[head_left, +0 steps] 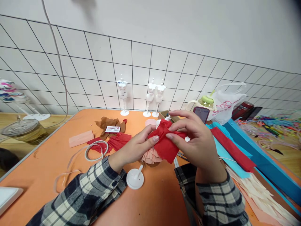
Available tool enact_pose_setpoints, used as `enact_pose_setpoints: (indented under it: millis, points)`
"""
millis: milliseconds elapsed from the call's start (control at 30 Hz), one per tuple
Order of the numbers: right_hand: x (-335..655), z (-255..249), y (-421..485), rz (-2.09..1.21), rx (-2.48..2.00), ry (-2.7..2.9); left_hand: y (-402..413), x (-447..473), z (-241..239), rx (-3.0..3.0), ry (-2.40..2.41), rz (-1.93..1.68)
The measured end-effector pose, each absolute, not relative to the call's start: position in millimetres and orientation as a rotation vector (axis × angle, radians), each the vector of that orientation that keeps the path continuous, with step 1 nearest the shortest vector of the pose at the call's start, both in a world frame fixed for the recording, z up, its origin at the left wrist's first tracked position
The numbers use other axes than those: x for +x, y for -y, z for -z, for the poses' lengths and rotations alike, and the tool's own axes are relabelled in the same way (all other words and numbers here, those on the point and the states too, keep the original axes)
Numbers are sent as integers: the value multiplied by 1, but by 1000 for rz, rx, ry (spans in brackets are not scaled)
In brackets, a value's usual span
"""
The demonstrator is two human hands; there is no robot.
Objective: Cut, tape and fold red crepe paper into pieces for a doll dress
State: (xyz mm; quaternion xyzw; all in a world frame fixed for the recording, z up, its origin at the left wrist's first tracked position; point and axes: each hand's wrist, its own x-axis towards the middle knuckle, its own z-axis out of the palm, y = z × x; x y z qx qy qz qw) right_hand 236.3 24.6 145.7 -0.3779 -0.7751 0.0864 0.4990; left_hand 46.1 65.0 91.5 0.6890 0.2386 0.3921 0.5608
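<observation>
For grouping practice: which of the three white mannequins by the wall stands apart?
The left mannequin, marked blue; the middle one and right one stand close together.

Small dress forms [122, 90] are standing on an orange table [155, 204] where colored paper strips [231, 149] and a tape roll [86, 153] are lying, suggesting a craft workspace.

Brt light, edges stretched, top-R corner dk.
</observation>
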Motion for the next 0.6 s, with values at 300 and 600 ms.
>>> enact_pose_setpoints:
  millis: [300, 600]
  points:
    - [234, -147, -22, -222, -814, 1981, -66, 46, -90, 1701, -602, -945]
    - [243, -144, -30, -334, -1040, 1836, -58, 47, -87, 1239, -371, -923]
